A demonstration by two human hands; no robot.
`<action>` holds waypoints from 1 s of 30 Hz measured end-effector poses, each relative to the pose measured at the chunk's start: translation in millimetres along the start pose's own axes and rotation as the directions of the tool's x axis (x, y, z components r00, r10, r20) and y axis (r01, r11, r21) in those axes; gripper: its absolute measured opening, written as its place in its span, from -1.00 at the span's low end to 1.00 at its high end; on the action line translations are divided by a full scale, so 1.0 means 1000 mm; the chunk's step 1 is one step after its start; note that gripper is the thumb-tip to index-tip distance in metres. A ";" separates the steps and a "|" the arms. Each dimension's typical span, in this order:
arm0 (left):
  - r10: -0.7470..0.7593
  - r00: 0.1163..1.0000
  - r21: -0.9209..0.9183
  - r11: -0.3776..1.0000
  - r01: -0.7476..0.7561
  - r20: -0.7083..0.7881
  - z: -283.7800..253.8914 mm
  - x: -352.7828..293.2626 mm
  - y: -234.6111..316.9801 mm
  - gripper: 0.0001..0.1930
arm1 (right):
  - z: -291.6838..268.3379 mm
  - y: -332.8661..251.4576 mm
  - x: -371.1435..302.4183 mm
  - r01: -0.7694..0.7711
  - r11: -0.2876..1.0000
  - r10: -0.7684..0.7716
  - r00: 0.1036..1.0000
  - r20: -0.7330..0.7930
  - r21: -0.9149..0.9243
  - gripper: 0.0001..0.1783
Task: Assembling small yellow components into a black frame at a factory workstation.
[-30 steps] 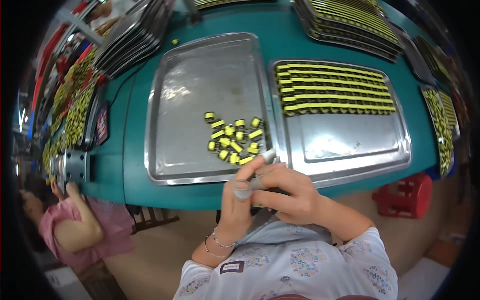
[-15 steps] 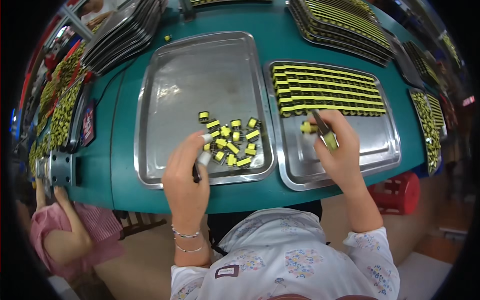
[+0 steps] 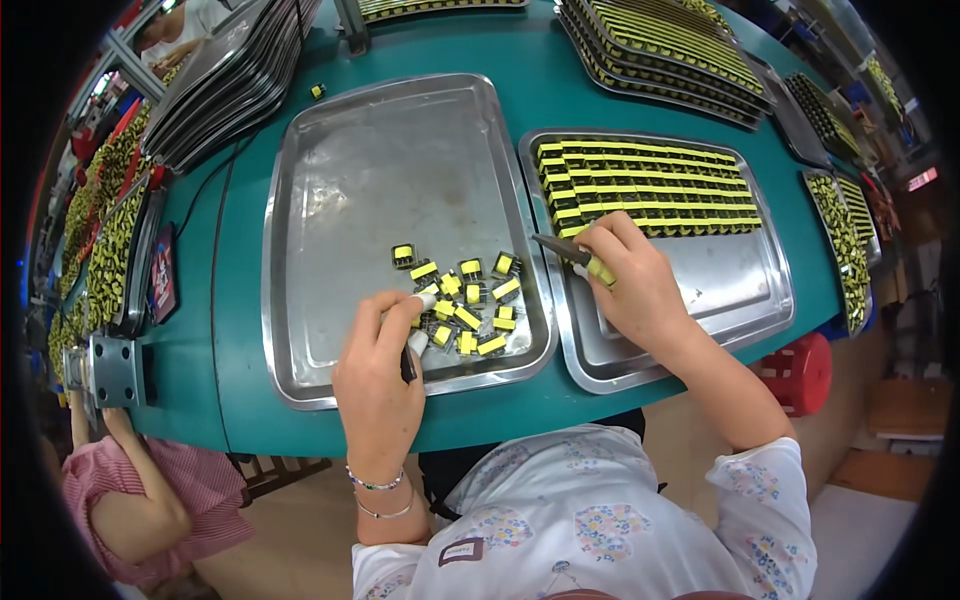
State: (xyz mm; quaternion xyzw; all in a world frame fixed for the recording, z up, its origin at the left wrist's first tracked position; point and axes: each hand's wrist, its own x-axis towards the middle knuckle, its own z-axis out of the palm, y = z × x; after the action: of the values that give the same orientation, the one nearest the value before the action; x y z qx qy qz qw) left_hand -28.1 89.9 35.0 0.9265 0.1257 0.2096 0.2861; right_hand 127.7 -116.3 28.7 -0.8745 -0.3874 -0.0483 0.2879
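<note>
My left hand (image 3: 380, 375) is closed at the near edge of the left metal tray (image 3: 285, 220), white covers on its thumb and index fingertips. A small dark piece (image 3: 407, 364) shows under its fingers; its kind is hidden. The fingertips reach the edge of a loose heap of small black-and-yellow transformers (image 3: 467, 317). Over the left side of the right metal tray (image 3: 700, 300), my right hand (image 3: 632, 285) grips dark tweezers (image 3: 562, 248) with their tips pointing left. A yellow-green patch beneath its fingers is partly hidden. Behind it stand tight rows of transformers (image 3: 650, 190).
Stacked empty trays (image 3: 225, 90) stand at the far left, filled trays (image 3: 665, 60) at the far right. A lone transformer (image 3: 318, 92) lies on the green table (image 3: 225, 290). A metal bracket (image 3: 117, 370) and co-worker's arm (image 3: 145, 480) are at left, a red stool (image 3: 800, 375) at right.
My right hand has moved left, and the tweezers now point left toward the gap between trays. The transformer by its fingertips no longer shows there. My left hand stays by the heap.
</note>
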 end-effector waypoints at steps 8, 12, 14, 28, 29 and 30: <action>0.011 1.000 0.024 1.000 -0.011 0.002 0.004 0.002 -0.003 -0.55 | -0.010 0.003 0.000 -0.022 0.997 0.026 0.998 -0.050 0.074 -0.64; -0.062 0.998 0.037 0.997 0.061 0.029 -0.004 -0.001 -0.003 -0.52 | -0.026 -0.006 -0.012 -0.068 0.992 0.081 0.990 -0.117 0.108 -0.69; -0.059 0.998 0.046 0.997 0.058 0.008 -0.006 -0.005 -0.005 -0.51 | -0.026 -0.007 -0.017 -0.084 0.988 0.104 0.983 -0.153 0.129 -0.72; -0.061 0.997 -0.010 0.998 0.061 0.039 -0.002 0.002 0.004 -0.53 | -0.029 0.001 -0.038 -0.037 0.950 0.114 0.965 -0.236 0.310 -0.69; -0.064 0.997 -0.011 0.998 0.064 0.034 -0.002 0.002 0.005 -0.52 | -0.030 0.000 -0.039 -0.033 0.948 0.115 0.963 -0.242 0.318 -0.69; -0.062 0.998 -0.006 0.998 0.062 0.028 -0.001 0.002 0.005 -0.52 | -0.032 0.000 -0.039 -0.024 0.945 0.101 0.971 -0.218 0.327 -0.71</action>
State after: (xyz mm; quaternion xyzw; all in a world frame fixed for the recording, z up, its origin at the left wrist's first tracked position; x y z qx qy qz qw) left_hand -26.5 86.9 38.9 0.9240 0.1496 0.1882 0.2974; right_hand 104.9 -159.1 42.7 -0.8159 -0.3258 -0.0769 0.4714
